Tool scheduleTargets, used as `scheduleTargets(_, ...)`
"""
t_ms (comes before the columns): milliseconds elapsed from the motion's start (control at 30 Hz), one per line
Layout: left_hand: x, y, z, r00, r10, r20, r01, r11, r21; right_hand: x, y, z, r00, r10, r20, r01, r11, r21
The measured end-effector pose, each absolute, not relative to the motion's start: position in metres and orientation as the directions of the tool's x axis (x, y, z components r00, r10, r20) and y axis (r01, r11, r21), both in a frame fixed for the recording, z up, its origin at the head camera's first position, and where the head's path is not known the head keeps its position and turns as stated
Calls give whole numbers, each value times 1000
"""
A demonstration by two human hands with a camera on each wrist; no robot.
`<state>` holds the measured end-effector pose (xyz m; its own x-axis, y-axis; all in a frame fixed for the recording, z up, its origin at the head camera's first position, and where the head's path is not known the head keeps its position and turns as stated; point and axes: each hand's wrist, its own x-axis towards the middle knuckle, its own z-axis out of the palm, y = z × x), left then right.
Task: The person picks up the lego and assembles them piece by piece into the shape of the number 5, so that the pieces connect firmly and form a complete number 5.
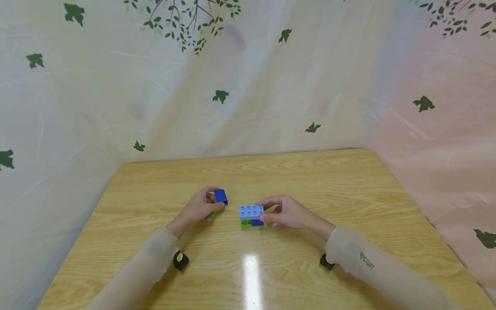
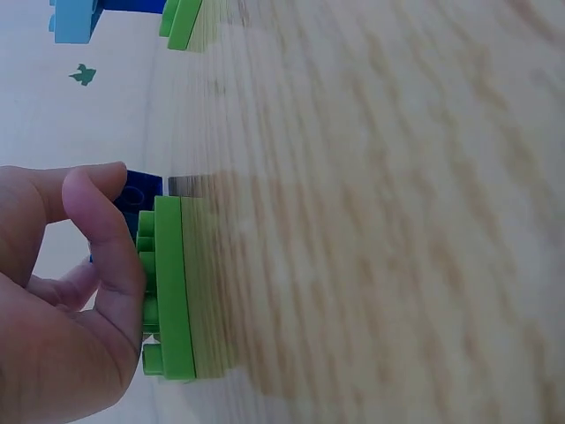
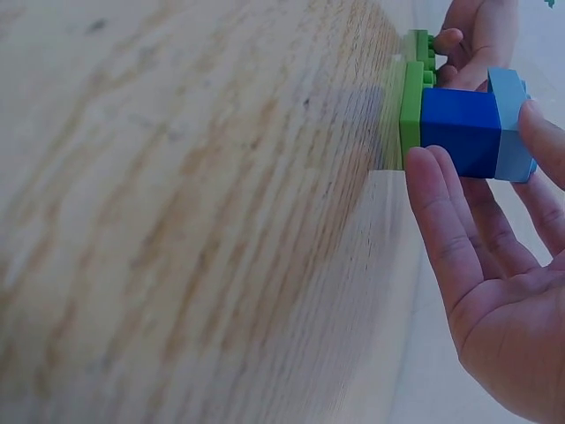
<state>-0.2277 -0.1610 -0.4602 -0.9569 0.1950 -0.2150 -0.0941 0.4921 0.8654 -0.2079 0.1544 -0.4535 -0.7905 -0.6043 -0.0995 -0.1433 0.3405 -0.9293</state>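
My left hand (image 1: 198, 206) pinches a dark blue toy brick (image 1: 221, 196) between thumb and fingers, tilted a little. Below that hand a green brick (image 2: 177, 291) with studs lies on the table, mostly covered in the head view. To the right stands a small stack: a green brick (image 3: 411, 115) at the bottom, a dark blue brick (image 3: 459, 131) on part of it, and a light blue brick (image 1: 251, 212) across the top, overhanging some green studs. My right hand (image 1: 288, 212) grips the stack's right end, its thumb against the light blue brick (image 3: 510, 132).
The wooden table (image 1: 310, 176) reaches back to a pale cloth backdrop (image 1: 263, 129) printed with leaves. A black wrist device (image 1: 180, 260) shows under the left sleeve, and another black device (image 1: 327, 261) under the right sleeve.
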Motion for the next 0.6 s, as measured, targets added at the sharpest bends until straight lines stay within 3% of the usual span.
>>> scheduleTargets(600,-217,-149,-439,-943,305,-134,-57,250,967,-207,155,-448,-785,-607,-121,-123,344,-931)
